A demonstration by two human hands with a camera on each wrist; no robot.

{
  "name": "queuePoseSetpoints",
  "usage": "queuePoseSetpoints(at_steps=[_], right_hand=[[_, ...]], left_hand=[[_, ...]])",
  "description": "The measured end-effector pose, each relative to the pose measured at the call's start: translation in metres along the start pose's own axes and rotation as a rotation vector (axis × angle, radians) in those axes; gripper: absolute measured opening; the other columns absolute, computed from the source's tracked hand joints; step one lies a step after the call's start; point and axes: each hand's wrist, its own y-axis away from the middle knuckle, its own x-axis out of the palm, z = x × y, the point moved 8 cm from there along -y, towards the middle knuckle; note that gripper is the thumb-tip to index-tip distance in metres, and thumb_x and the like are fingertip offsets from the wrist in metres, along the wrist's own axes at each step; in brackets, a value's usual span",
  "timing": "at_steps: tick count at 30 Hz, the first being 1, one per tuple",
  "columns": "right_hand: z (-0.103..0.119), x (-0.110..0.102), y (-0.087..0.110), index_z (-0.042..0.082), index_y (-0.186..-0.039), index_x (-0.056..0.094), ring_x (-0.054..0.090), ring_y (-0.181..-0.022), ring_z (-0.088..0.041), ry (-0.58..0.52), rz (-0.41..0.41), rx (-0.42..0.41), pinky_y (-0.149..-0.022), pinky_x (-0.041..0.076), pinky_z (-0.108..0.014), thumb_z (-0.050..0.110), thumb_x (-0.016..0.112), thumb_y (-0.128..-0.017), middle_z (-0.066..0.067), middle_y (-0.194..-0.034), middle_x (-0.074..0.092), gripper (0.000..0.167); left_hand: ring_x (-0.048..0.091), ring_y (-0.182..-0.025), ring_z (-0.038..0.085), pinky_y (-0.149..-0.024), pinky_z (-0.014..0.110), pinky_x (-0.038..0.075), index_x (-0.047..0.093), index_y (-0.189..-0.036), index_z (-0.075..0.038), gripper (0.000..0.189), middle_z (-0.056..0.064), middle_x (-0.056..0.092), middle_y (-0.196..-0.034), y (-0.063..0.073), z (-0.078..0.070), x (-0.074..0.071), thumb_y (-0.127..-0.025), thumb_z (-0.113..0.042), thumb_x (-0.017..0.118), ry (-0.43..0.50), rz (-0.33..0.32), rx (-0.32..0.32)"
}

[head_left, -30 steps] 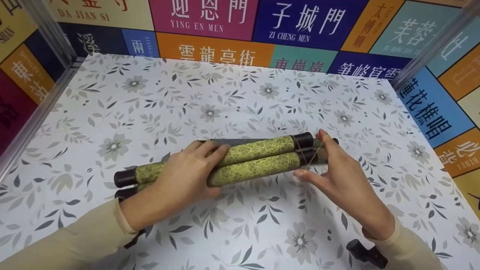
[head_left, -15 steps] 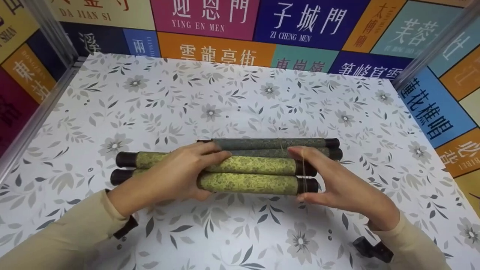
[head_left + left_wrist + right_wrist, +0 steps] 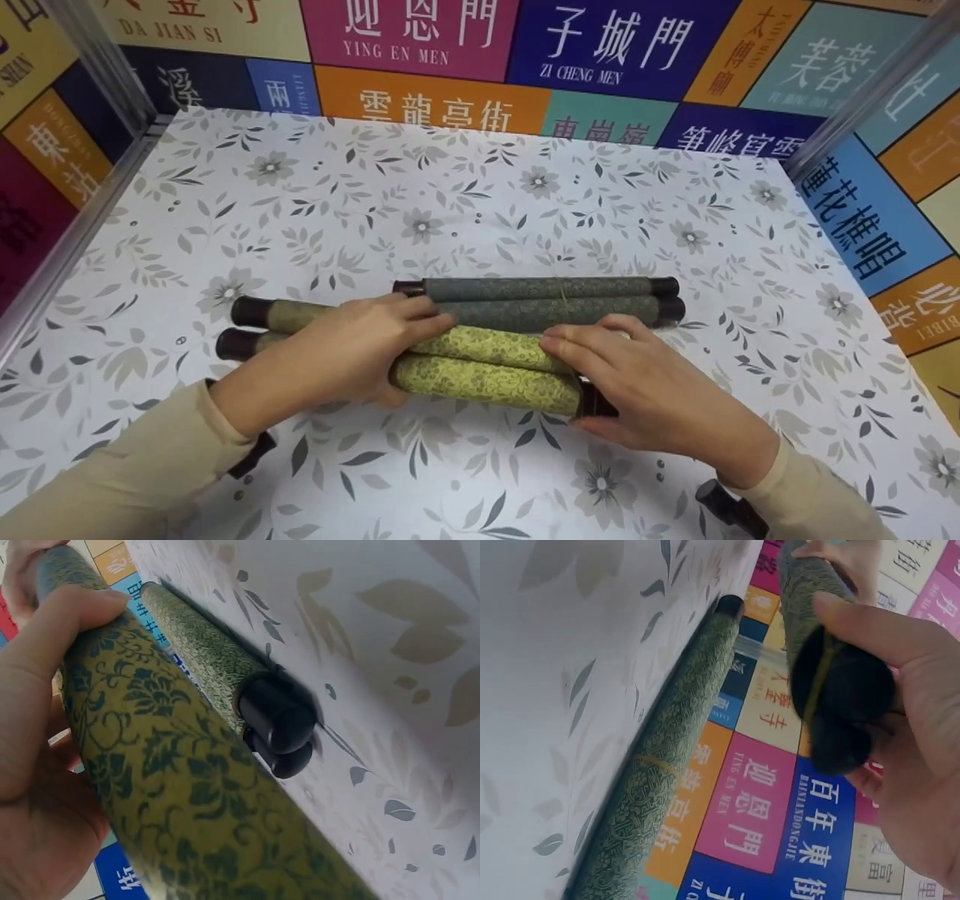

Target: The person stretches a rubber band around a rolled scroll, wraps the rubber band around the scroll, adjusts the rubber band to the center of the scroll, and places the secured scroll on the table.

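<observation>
A rolled scroll (image 3: 487, 382) in yellow-green flowered cloth, its two rollers side by side with black end knobs, is held above the table. My left hand (image 3: 337, 349) grips it near the middle, the thumb lying over the cloth in the left wrist view. At the right end my right hand (image 3: 660, 382) holds the scroll, fingers on its top and thumb below. In the right wrist view a thin yellowish band (image 3: 821, 679) crosses the black end knobs (image 3: 847, 682). Behind it lies a second, grey-green scroll (image 3: 525, 289), with a thin band (image 3: 564, 294) around it.
A white tablecloth (image 3: 420, 172) with grey flowers and leaves covers the table. Colourful panels (image 3: 420, 45) with lettering stand along the back and both sides. A black piece sits at each sleeve, one by the left (image 3: 251, 454) and one by the right (image 3: 731, 506).
The yellow-green scroll's right end has swung down towards me, uncovering the grey-green scroll behind. My right hand's spread fingers, which had the band stretched, have closed around the scroll's end.
</observation>
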Motion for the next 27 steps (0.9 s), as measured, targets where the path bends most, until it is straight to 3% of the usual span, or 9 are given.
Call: queuePoseSetpoints(at_steps=[5, 9, 12, 14, 16, 20, 22, 24, 27], right_hand=[[0.001, -0.002, 0.002, 0.009, -0.147, 0.046, 0.062, -0.119, -0.025, -0.041, 0.092, 0.062, -0.096, 0.055, -0.042, 0.034, 0.089, -0.067, -0.008, -0.139, 0.058, 0.095], [-0.001, -0.004, 0.001, 0.008, -0.148, 0.044, 0.064, -0.118, -0.029, -0.117, 0.185, 0.144, -0.091, 0.058, -0.043, 0.025, 0.085, -0.074, -0.011, -0.141, 0.058, 0.087], [-0.003, -0.002, 0.001, 0.006, -0.142, 0.052, 0.066, -0.115, -0.029, -0.163, 0.219, 0.168, -0.091, 0.058, -0.042, 0.023, 0.083, -0.077, -0.012, -0.138, 0.061, 0.075], [-0.005, -0.004, 0.001, 0.004, -0.133, 0.061, 0.069, -0.109, -0.028, -0.163, 0.167, 0.147, -0.088, 0.059, -0.041, 0.025, 0.085, -0.075, -0.011, -0.130, 0.066, 0.066], [-0.006, -0.009, 0.001, 0.004, -0.116, 0.070, 0.072, -0.097, -0.022, -0.151, 0.063, 0.109, -0.080, 0.060, -0.034, 0.027, 0.086, -0.072, -0.007, -0.117, 0.072, 0.052], [-0.006, -0.021, 0.002, 0.011, -0.095, 0.070, 0.067, -0.087, -0.013, -0.192, -0.130, -0.007, -0.074, 0.056, -0.022, 0.020, 0.085, -0.074, -0.001, -0.104, 0.070, 0.027], [-0.004, -0.023, 0.003, 0.014, -0.098, 0.069, 0.064, -0.092, -0.014, -0.223, -0.150, -0.066, -0.078, 0.054, -0.022, 0.010, 0.078, -0.080, -0.002, -0.108, 0.067, 0.019], [-0.003, -0.023, 0.003, 0.014, -0.106, 0.070, 0.063, -0.101, -0.019, -0.226, -0.134, -0.102, -0.085, 0.053, -0.026, 0.003, 0.070, -0.082, -0.006, -0.115, 0.065, 0.026], [-0.002, -0.023, 0.004, 0.015, -0.108, 0.072, 0.062, -0.108, -0.023, -0.136, -0.118, -0.115, -0.092, 0.052, -0.031, 0.001, 0.067, -0.081, -0.006, -0.119, 0.065, 0.031]], left_hand=[[0.065, -0.108, 0.027, -0.092, 0.043, 0.059, 0.053, -0.143, -0.012, 0.089, 0.007, 0.060, -0.128, 0.001, -0.002, 0.003, -0.066, -0.037, 0.089, -0.008, 0.000, 0.011], [0.065, -0.106, 0.027, -0.089, 0.042, 0.060, 0.051, -0.144, -0.012, 0.089, 0.008, 0.060, -0.127, 0.001, -0.004, 0.003, -0.068, -0.041, 0.087, -0.042, 0.002, 0.010], [0.064, -0.104, 0.026, -0.086, 0.039, 0.060, 0.051, -0.144, -0.012, 0.088, 0.009, 0.061, -0.126, -0.001, -0.009, 0.004, -0.069, -0.041, 0.086, -0.088, 0.008, 0.024], [0.063, -0.103, 0.025, -0.084, 0.038, 0.060, 0.051, -0.144, -0.012, 0.088, 0.008, 0.061, -0.124, -0.001, -0.010, 0.004, -0.069, -0.041, 0.086, -0.105, 0.000, 0.036], [0.063, -0.101, 0.024, -0.083, 0.036, 0.060, 0.052, -0.144, -0.012, 0.087, 0.007, 0.062, -0.123, -0.001, -0.010, 0.003, -0.069, -0.043, 0.086, -0.104, -0.010, 0.043], [0.064, -0.100, 0.022, -0.081, 0.036, 0.060, 0.052, -0.144, -0.014, 0.086, 0.005, 0.061, -0.122, 0.003, -0.005, 0.001, -0.073, -0.053, 0.081, -0.066, -0.037, 0.027], [0.063, -0.102, 0.022, -0.083, 0.037, 0.060, 0.051, -0.145, -0.014, 0.086, 0.005, 0.061, -0.125, 0.004, -0.003, 0.000, -0.074, -0.055, 0.079, -0.046, -0.038, 0.021], [0.063, -0.102, 0.022, -0.084, 0.038, 0.060, 0.050, -0.145, -0.015, 0.087, 0.005, 0.061, -0.126, 0.004, 0.000, -0.001, -0.075, -0.059, 0.076, -0.035, -0.042, 0.014], [0.063, -0.100, 0.021, -0.083, 0.037, 0.060, 0.049, -0.146, -0.015, 0.088, 0.005, 0.061, -0.126, 0.005, 0.002, -0.002, -0.075, -0.061, 0.075, -0.033, -0.050, 0.012]])
